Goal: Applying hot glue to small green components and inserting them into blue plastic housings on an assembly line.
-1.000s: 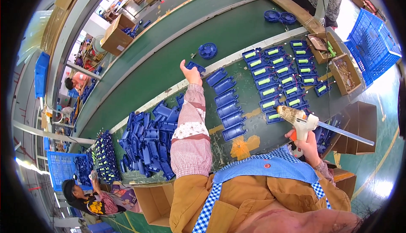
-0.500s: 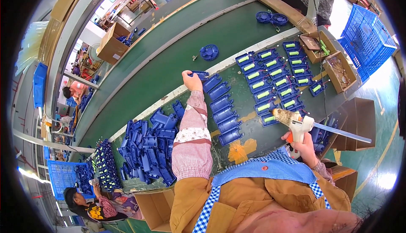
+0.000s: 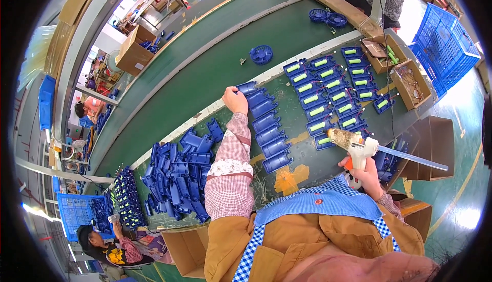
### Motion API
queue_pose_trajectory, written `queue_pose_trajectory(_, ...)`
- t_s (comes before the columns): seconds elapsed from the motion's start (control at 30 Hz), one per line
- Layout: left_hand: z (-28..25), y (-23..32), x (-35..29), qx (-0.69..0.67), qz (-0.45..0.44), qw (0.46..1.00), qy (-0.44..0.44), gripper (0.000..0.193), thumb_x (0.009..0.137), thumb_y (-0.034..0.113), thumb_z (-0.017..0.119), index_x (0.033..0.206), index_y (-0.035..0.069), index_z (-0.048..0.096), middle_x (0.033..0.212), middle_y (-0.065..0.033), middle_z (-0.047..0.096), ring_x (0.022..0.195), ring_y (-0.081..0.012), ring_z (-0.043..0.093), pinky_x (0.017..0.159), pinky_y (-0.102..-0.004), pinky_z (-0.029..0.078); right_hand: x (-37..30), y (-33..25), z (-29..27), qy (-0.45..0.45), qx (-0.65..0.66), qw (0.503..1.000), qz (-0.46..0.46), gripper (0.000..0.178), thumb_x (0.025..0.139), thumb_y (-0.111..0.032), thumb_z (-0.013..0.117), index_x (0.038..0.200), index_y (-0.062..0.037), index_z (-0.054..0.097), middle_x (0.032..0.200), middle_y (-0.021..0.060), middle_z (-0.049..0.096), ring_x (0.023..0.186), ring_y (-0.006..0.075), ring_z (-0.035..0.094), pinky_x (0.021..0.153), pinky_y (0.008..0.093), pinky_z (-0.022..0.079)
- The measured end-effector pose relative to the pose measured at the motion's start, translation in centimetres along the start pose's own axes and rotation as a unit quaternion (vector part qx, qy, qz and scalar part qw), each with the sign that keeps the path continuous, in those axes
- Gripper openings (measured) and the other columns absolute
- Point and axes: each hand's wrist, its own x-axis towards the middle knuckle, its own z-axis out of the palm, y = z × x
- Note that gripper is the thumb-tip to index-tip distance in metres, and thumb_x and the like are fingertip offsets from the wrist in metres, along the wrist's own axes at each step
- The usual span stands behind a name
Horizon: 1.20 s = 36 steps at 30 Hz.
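Observation:
My left hand [image 3: 235,99] reaches to the far edge of the bench. Its fingers are closed on the end of a blue plastic casing half [image 3: 247,88] at the far end of a row of similar casing halves [image 3: 266,122]. A jumbled heap of blue casing halves [image 3: 179,177] lies left of my left forearm. My right hand [image 3: 365,175] grips a white hot glue gun [image 3: 363,151] by its handle. A long clear glue stick [image 3: 412,158] sticks out of its back. The brown-stained nozzle points left, near rows of casings with light green cylindrical batteries [image 3: 318,112].
A green conveyor belt [image 3: 205,85] runs beyond the bench, carrying a round blue fan part [image 3: 261,54]. Small cardboard boxes [image 3: 411,85] stand at the bench's right end, beside a blue crate [image 3: 445,46]. A co-worker [image 3: 110,246] sits at the lower left.
My left hand has moved slightly right and nearer with the casing, which now lies closer against the row. The round fan part on the belt has shifted right. The glue gun stays nearly still.

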Motion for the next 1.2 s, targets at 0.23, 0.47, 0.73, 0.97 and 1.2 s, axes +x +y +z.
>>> queue_pose_trajectory(0.23,-0.8,-0.1,-1.7,-0.047,0.109,0.993,-0.015,0.034,0.076,0.007,0.067,0.109,0.006,0.060,0.128,-0.0155,0.049,0.121,-0.0353,0.042,0.105,-0.0441,0.032,0.0,0.0,0.0,0.000,-0.003,1.000,0.004,0.051,0.065,-0.005,0.052,0.114,0.0068,0.049,0.098,0.0146,0.065,0.096,0.0245,0.062,0.089,0.0360,0.047)
queue_pose_trajectory(0.47,-1.9,0.0,-2.7,0.030,0.203,0.959,-0.196,0.048,0.086,0.039,0.062,0.127,0.015,0.056,0.147,-0.0157,0.033,0.135,-0.0418,0.024,0.111,-0.0483,0.022,0.0,0.5,-0.4,-0.013,-0.006,1.000,0.002,0.048,0.066,-0.003,0.051,0.113,0.0056,0.050,0.098,0.0131,0.064,0.096,0.0219,0.061,0.089,0.0338,0.046)
queue_pose_trajectory(0.73,-0.1,2.5,-5.1,0.031,0.234,0.949,-0.208,0.049,0.086,0.041,0.061,0.126,0.012,0.056,0.146,-0.0184,0.030,0.134,-0.0461,0.022,0.111,-0.0509,0.021,-0.1,0.4,-0.7,-0.007,-0.014,1.000,0.000,0.050,0.065,-0.005,0.052,0.114,0.0063,0.049,0.097,0.0136,0.065,0.096,0.0234,0.062,0.090,0.0355,0.047)
queue_pose_trajectory(0.97,1.8,5.4,-6.2,0.016,0.241,0.935,-0.258,0.051,0.088,0.042,0.059,0.132,0.017,0.051,0.149,-0.0167,0.026,0.135,-0.0463,0.020,0.110,-0.0534,0.020,-0.3,0.3,-0.9,-0.001,-0.007,1.000,-0.004,0.050,0.065,-0.005,0.052,0.114,0.0060,0.049,0.097,0.0131,0.064,0.096,0.0237,0.062,0.090,0.0362,0.047)
queue_pose_trajectory(1.2,-0.1,5.3,-6.1,-0.025,0.252,0.919,-0.303,0.061,0.088,0.046,0.056,0.142,0.022,0.039,0.153,-0.0161,0.020,0.138,-0.0441,0.016,0.111,-0.0519,0.017,-0.3,0.4,-0.7,-0.010,-0.010,1.000,-0.017,0.050,0.065,-0.003,0.051,0.115,0.0062,0.049,0.097,0.0134,0.064,0.096,0.0248,0.062,0.091,0.0372,0.047)
